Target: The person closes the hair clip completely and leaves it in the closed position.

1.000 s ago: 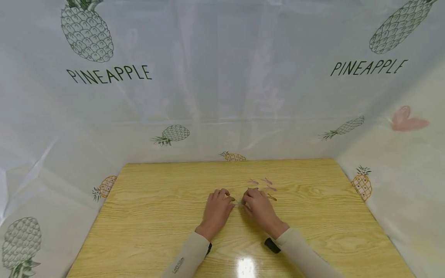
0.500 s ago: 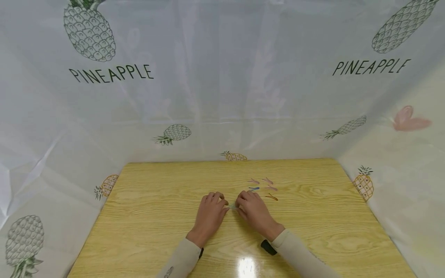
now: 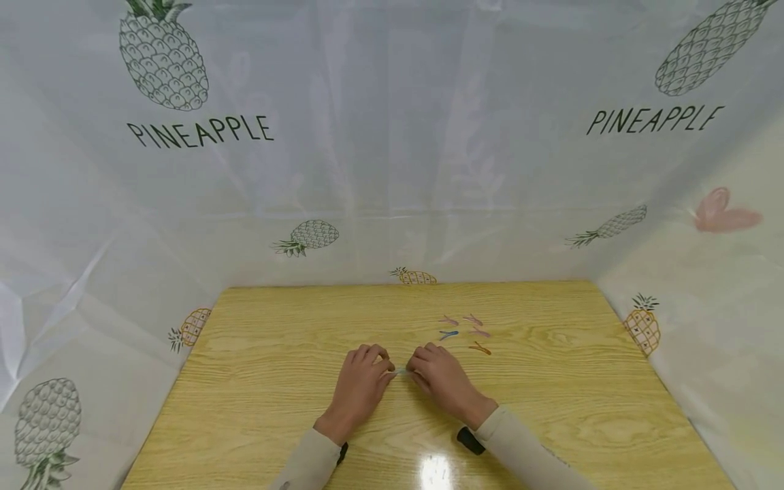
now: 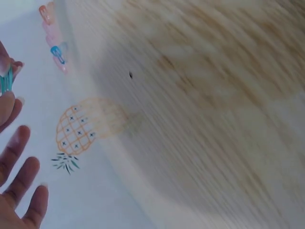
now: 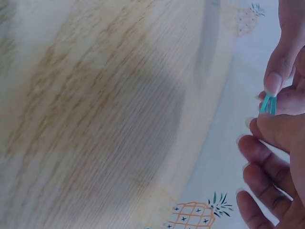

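From the head view I see a teal clip (image 3: 401, 371) between the hands over the bench (image 3: 282, 327), the left hand (image 3: 357, 384) pinching one end, the right hand (image 3: 446, 381) the other. Near the right hand lie a blue clip (image 3: 449, 334), an orange clip (image 3: 481, 348) and three pink clips (image 3: 480, 332). The left wrist view shows the left hand's other fingers spread; in the right wrist view, the clip bridges both hands' pinching fingertips.

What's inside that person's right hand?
The right hand pinches a teal clip, and so does the left hand. Its middle shows; fingers cover its ends.
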{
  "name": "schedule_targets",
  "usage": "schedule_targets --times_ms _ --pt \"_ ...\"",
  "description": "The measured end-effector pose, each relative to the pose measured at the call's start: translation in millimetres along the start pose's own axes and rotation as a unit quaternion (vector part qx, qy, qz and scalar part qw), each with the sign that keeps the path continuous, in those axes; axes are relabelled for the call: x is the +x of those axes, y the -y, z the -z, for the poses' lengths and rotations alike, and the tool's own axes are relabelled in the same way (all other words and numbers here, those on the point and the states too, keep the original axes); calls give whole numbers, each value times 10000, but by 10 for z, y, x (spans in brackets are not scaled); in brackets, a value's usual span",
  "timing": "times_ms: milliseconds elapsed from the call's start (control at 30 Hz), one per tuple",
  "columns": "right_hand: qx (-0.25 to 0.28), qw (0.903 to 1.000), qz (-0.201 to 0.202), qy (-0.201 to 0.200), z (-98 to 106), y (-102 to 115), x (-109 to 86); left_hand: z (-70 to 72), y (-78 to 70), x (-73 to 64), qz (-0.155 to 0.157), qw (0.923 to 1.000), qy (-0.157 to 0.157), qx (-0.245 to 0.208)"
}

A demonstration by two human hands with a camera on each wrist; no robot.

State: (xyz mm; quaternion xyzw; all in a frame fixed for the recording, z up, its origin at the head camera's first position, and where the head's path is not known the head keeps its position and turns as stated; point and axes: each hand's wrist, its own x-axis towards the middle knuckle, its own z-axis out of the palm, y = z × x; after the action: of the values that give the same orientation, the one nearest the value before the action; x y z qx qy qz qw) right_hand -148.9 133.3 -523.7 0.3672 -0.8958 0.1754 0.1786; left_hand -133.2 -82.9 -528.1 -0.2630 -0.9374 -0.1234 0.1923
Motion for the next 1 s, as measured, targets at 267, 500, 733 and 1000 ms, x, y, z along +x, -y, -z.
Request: schedule_targets --times_ms 267,500,733,1000 --pt "302 9989 350 109 19 21 -2 92 80 -44 -404 9983 -62 -411" --pt "651 9956 675 91 24 15 -9 128 138 -73 -510 9941 75 -955" --pt "817 9928 880 52 11 14 -15 168 158 -93 -488 9879 296 -1445" --pt "1014 9897 981 224 32 0 -4 219 173 -85 -538 9830 489 -1688"
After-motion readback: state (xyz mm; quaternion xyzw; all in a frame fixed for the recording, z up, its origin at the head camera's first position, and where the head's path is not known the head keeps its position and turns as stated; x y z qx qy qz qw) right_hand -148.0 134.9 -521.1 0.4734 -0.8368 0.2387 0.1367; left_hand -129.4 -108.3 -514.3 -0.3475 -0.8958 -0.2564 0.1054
